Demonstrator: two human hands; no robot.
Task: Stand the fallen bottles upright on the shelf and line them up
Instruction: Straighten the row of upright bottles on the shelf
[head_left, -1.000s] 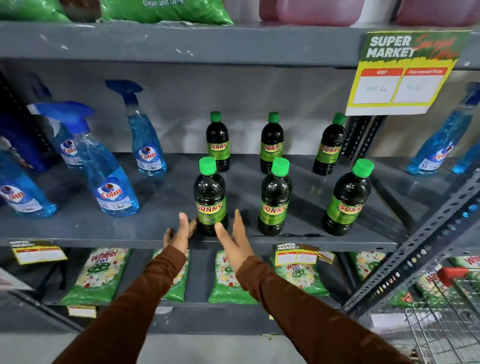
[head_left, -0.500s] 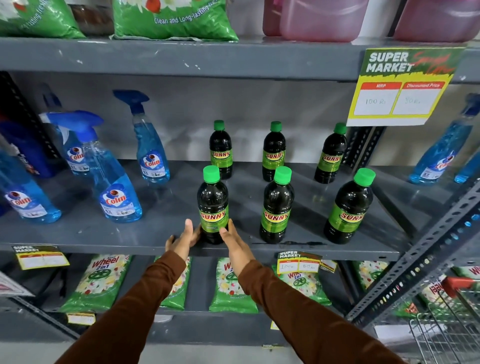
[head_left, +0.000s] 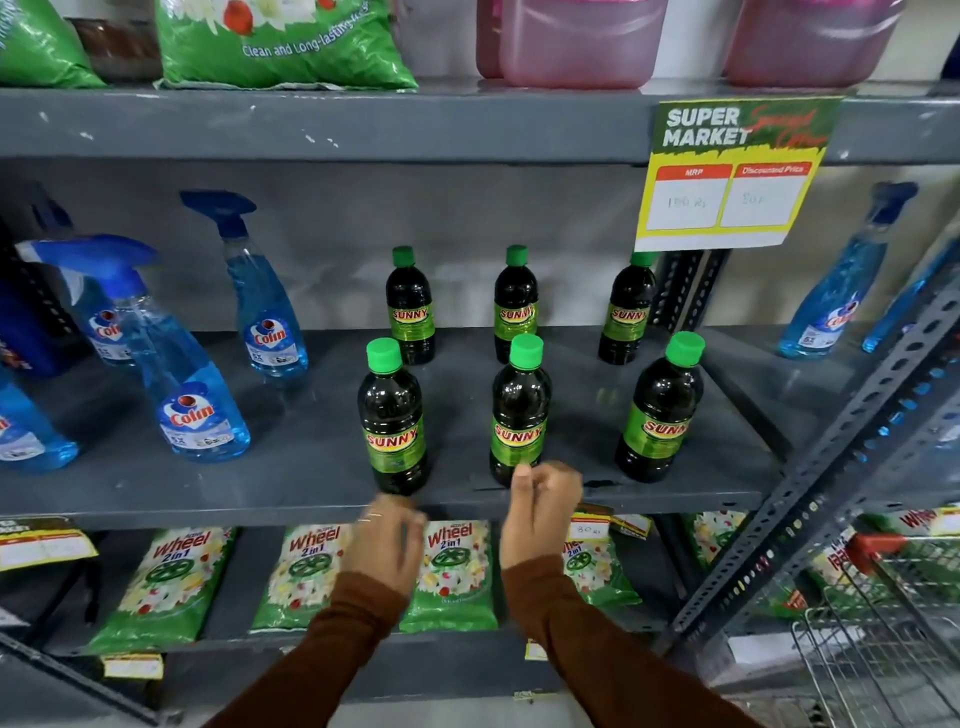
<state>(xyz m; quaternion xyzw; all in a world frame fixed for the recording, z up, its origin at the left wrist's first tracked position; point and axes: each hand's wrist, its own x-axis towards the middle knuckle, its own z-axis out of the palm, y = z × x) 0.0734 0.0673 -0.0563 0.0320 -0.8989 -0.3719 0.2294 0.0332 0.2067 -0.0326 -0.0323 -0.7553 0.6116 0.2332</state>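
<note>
spray bottles (head_left: 200, 410): far left of the frame, i see blue colin glass-cleaner sprays standing on the grey shelf (head_left: 291, 483).
front-left bottle (head_left: 393, 418): centre-left, a dark sunny bottle with a green cap, upright near the shelf's front edge.
back row (head_left: 515, 306): three more sunny bottles upright behind, mid-frame, evenly spread.
left hand (head_left: 385, 551): lower centre, below the shelf's lip, fingers loosely curled and blurred; it grasps nothing and sits just under the front-left bottle without touching it.
front-middle bottle (head_left: 519, 410): centre of the frame, upright, level with the front-left one.
right hand (head_left: 540, 506): lower centre, right of my left hand, fingers bent in loosely at the shelf edge, covering the base of the front-middle bottle; i cannot tell if it touches the bottle, and it grips nothing.
front-right bottle (head_left: 661, 410): right of centre, upright, leaning outward with the wide lens.
price sign (head_left: 727, 176): upper right, a "super market" card hanging from the shelf above.
detergent packs (head_left: 449, 577): bottom of the frame, green wheel pouches on the lower shelf.
trolley (head_left: 883, 639): lower right corner, wire basket.
</note>
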